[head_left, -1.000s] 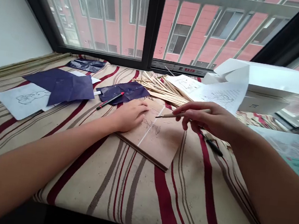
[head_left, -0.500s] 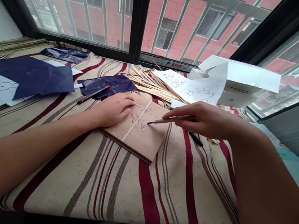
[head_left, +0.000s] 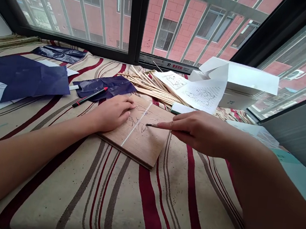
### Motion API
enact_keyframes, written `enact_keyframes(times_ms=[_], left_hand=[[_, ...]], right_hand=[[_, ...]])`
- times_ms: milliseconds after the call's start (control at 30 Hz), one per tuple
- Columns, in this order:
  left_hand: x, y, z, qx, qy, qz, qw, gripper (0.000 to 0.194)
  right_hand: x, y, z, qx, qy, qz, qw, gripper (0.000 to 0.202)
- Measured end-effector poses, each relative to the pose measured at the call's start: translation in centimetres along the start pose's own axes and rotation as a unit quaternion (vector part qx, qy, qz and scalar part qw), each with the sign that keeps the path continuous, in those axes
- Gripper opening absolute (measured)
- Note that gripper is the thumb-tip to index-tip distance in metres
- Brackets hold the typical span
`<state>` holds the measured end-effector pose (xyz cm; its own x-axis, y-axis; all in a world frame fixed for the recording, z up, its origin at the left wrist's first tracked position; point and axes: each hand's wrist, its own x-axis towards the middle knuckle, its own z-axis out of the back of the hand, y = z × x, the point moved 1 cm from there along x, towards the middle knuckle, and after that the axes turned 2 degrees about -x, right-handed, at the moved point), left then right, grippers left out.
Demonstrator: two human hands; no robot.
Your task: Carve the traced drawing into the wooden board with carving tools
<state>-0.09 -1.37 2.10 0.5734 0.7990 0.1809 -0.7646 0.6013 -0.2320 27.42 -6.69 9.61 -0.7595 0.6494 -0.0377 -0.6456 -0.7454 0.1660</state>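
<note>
A flat wooden board (head_left: 140, 150) lies on the striped cloth, with dark line marks and a pale stripe running across it. My left hand (head_left: 112, 113) rests on the board's left part, its fingers bent and close together; nothing shows in them. In my right hand (head_left: 196, 129) is a thin carving tool (head_left: 151, 125), pinched between the fingers, its dark tip at the drawn lines just right of the stripe. Most of the tool's shaft is hidden by my fingers.
A red-and-black pen (head_left: 89, 97) lies left of the board, beside dark blue sheets (head_left: 34, 77). Behind the board are thin wooden strips (head_left: 143, 81), drawings on paper (head_left: 204, 94) and a white box (head_left: 246, 79). Barred windows stand beyond.
My right hand has turned lower and flatter, and the tool lies more level, its tip still near the same lines. The whole view has shifted slightly. My left hand stays on the board.
</note>
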Motion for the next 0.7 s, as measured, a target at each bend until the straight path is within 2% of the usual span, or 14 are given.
enact_keyframes(times_ms=[133, 300, 600, 700], left_hand=[[0.1, -0.1, 0.0, 0.003, -0.001, 0.002, 1.000, 0.058], [0.0, 0.1, 0.0, 0.012, 0.001, 0.012, 1.000, 0.058], [0.0, 0.2, -0.2, 0.014, -0.007, 0.014, 1.000, 0.058], [0.0, 0.1, -0.2, 0.019, -0.008, 0.016, 1.000, 0.057]], right_hand=[[-0.3, 0.4, -0.4, -0.003, -0.014, -0.019, 1.000, 0.044], [-0.3, 0.6, 0.0, -0.015, 0.012, -0.017, 1.000, 0.048], [-0.1, 2.6, 0.3, -0.087, 0.017, -0.048, 0.995, 0.052], [0.0, 2.6, 0.0, -0.092, 0.011, -0.045, 0.995, 0.053]])
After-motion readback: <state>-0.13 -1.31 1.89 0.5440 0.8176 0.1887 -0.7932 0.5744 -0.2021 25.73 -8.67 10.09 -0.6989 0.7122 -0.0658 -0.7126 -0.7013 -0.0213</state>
